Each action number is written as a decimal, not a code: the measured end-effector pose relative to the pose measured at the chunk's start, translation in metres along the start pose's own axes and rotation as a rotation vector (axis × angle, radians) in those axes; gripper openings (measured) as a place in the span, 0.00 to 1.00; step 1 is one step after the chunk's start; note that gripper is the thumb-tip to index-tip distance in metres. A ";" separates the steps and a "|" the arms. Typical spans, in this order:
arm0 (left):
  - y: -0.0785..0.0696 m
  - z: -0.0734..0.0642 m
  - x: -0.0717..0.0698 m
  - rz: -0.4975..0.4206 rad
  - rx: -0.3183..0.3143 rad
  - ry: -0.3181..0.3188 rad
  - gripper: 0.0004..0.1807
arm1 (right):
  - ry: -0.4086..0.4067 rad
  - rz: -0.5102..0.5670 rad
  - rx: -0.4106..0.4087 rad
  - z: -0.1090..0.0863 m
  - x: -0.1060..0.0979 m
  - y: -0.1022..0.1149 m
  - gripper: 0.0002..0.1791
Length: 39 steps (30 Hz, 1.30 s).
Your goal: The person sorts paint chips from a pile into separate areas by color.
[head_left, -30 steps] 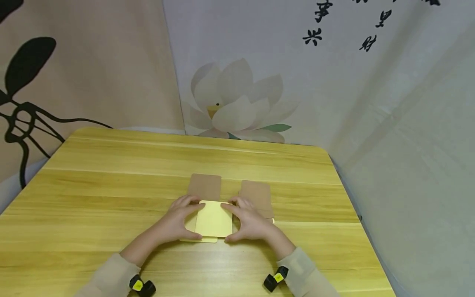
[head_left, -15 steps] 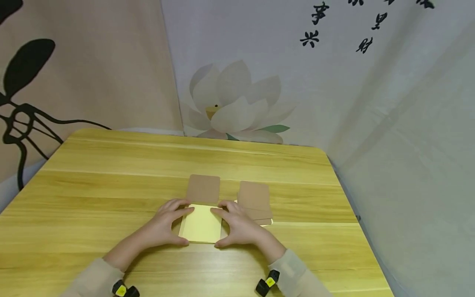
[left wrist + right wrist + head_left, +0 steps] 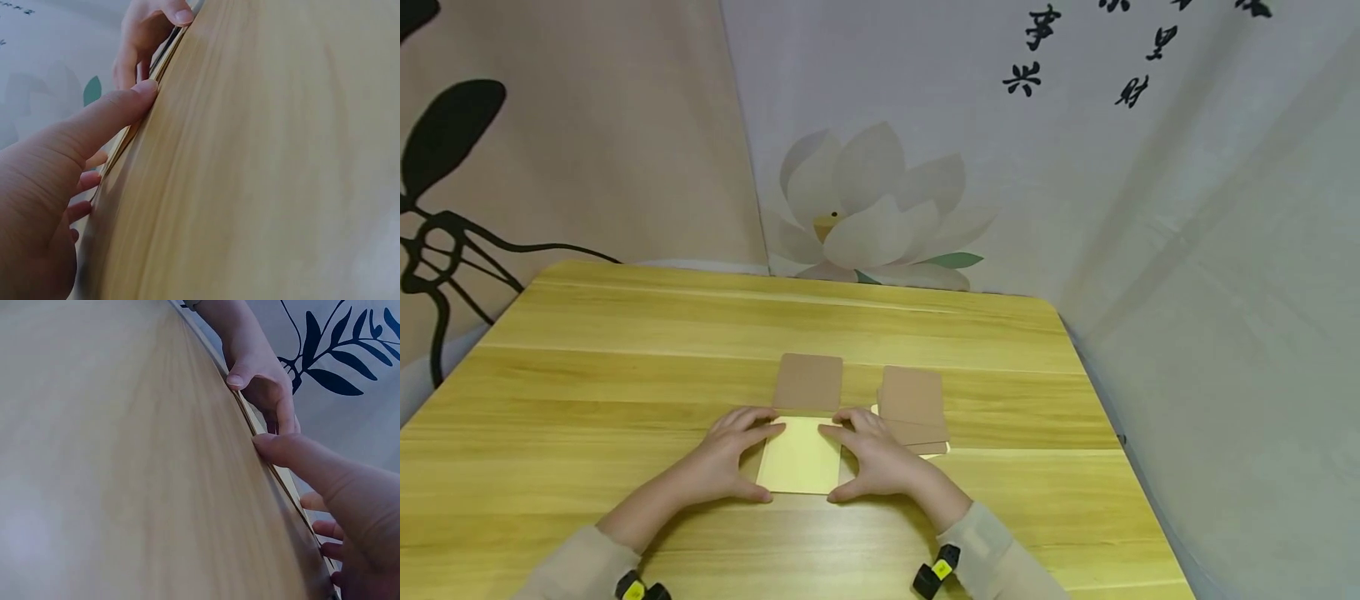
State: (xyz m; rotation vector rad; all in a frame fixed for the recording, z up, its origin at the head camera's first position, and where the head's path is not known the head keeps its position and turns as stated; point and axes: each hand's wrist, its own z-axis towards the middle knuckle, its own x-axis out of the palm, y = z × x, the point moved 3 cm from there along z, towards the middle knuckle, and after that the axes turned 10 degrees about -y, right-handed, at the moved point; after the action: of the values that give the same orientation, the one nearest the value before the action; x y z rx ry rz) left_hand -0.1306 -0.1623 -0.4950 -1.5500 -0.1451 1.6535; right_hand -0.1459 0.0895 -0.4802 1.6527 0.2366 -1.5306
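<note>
A pale yellow square card [image 3: 799, 456] lies on the table near its front middle, on top of at least one similar piece. My left hand [image 3: 724, 460] grips it at the left side, thumb at the near edge and fingers at the far edge. On the right side, my right hand [image 3: 880, 462] holds it the same way. In the left wrist view the left thumb [image 3: 119, 109] presses the near edge of the thin layers, which stand slightly apart. The right wrist view shows the right thumb [image 3: 294, 453] at that same edge.
A brown square card [image 3: 808, 382] lies just beyond the yellow one. Several overlapping brown cards [image 3: 913, 396] lie to the right, close to the right hand, with a pale edge showing beneath. The wooden table [image 3: 625, 333] ends at a printed cloth backdrop [image 3: 880, 192].
Both hands have shifted left and slightly nearer, carrying the yellow card onto the pale piece at the left. Its edges now line up with that piece. More of the right-hand brown cards shows.
</note>
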 end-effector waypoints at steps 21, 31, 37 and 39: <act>-0.029 0.024 0.010 0.088 0.069 -0.106 0.51 | -0.070 0.031 0.043 -0.016 -0.015 -0.018 0.54; -0.046 0.049 0.029 0.085 0.107 -0.135 0.52 | -0.142 0.040 0.105 -0.031 -0.033 -0.046 0.52; -0.056 0.066 0.040 0.071 0.084 -0.103 0.52 | -0.194 0.022 0.151 -0.039 -0.041 -0.064 0.51; -0.060 0.072 0.043 0.070 0.079 -0.095 0.52 | -0.205 0.017 0.168 -0.041 -0.044 -0.070 0.51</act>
State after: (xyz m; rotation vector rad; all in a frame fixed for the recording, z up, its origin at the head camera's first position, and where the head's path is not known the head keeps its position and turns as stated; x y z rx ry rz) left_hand -0.1584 -0.0649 -0.4762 -1.4327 -0.0759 1.7676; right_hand -0.1713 0.1782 -0.4767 1.6060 -0.0163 -1.7320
